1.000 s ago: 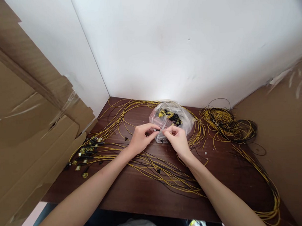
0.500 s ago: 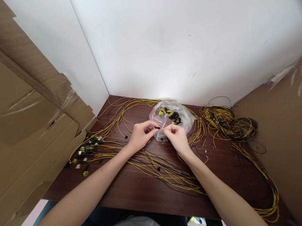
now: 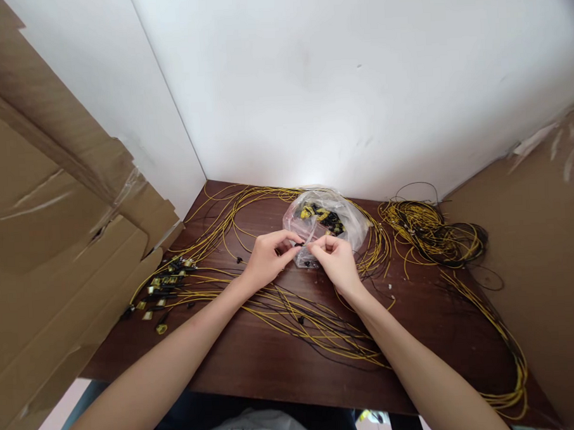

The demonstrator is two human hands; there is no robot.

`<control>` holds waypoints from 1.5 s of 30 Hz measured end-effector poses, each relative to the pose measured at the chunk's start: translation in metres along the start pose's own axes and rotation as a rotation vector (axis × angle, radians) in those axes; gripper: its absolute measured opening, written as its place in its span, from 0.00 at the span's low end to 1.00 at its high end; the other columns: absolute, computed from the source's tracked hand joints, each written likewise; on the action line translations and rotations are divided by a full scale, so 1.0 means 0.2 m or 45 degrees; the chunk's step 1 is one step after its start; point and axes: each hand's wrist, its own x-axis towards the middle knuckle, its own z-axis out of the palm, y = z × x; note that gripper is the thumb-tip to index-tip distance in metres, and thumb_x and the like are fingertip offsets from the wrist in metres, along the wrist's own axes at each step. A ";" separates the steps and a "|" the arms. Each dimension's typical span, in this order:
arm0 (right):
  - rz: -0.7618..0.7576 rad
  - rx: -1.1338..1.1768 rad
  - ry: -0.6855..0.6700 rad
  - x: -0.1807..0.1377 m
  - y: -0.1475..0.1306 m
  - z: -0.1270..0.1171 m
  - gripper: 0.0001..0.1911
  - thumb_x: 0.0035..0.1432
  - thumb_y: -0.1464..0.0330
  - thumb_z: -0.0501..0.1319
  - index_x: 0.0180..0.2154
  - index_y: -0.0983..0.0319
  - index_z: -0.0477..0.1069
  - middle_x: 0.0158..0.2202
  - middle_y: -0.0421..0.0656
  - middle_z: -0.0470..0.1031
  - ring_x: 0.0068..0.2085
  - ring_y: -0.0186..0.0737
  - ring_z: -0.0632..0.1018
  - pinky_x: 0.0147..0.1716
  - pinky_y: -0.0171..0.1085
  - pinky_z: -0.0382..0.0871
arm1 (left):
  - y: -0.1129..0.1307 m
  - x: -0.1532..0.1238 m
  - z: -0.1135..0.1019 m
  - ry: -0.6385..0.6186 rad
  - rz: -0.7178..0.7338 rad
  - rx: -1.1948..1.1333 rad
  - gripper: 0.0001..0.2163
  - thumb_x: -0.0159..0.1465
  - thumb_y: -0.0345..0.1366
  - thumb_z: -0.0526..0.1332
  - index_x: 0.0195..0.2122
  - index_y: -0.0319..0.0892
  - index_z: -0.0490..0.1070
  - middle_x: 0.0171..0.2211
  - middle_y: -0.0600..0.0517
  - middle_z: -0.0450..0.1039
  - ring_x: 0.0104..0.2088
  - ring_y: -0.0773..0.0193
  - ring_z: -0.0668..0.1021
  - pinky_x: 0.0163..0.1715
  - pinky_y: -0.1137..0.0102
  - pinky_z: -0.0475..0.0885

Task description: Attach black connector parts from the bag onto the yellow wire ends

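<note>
My left hand [image 3: 270, 255] pinches a small black part [image 3: 298, 244] between thumb and fingertips; its exact kind is too small to tell. Close beside it, my right hand [image 3: 334, 257] has thumb and forefinger pressed together, and whatever lies between them is hidden. Both hands are held over the near edge of a clear plastic bag [image 3: 358, 228]. Inside that bag lie small black and yellow pieces [image 3: 322, 216]. Below my wrists a spread of yellow and black wires [image 3: 291, 303] crosses the table.
Wire ends with black and yellowish fittings [image 3: 164, 284] are bunched at the left of the brown table [image 3: 256, 375]. Tangled wire coils [image 3: 421, 231] lie at the right, with another wire bundle [image 3: 512, 351] nearer me. Cardboard [image 3: 54, 238] and a white wall [image 3: 310, 100] enclose the table.
The hands keep nearly the same pose over the bag. The whole view has shifted very slightly; nothing is let go or picked up.
</note>
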 end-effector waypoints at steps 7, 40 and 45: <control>0.000 0.018 0.020 0.00 0.00 0.00 0.10 0.46 0.64 0.62 0.20 0.63 0.67 0.17 0.35 0.64 0.21 0.30 0.60 0.22 0.32 0.52 | 0.00 0.00 0.00 0.020 0.011 0.032 0.05 0.57 0.32 0.61 0.34 0.39 0.74 0.25 0.53 0.74 0.24 0.69 0.72 0.28 0.75 0.67; -0.075 -0.011 -0.021 -0.01 0.01 0.01 0.11 0.48 0.64 0.61 0.21 0.63 0.66 0.17 0.33 0.57 0.20 0.28 0.56 0.21 0.32 0.49 | -0.01 0.00 0.01 0.050 -0.002 0.019 0.05 0.57 0.32 0.62 0.34 0.38 0.74 0.23 0.54 0.72 0.23 0.71 0.71 0.25 0.77 0.66; -0.060 -0.052 -0.004 -0.01 0.00 0.01 0.10 0.47 0.65 0.61 0.20 0.63 0.65 0.16 0.32 0.56 0.20 0.28 0.55 0.21 0.32 0.48 | 0.00 0.00 0.01 0.045 0.021 0.025 0.05 0.57 0.31 0.62 0.34 0.38 0.75 0.26 0.52 0.74 0.24 0.70 0.73 0.27 0.76 0.67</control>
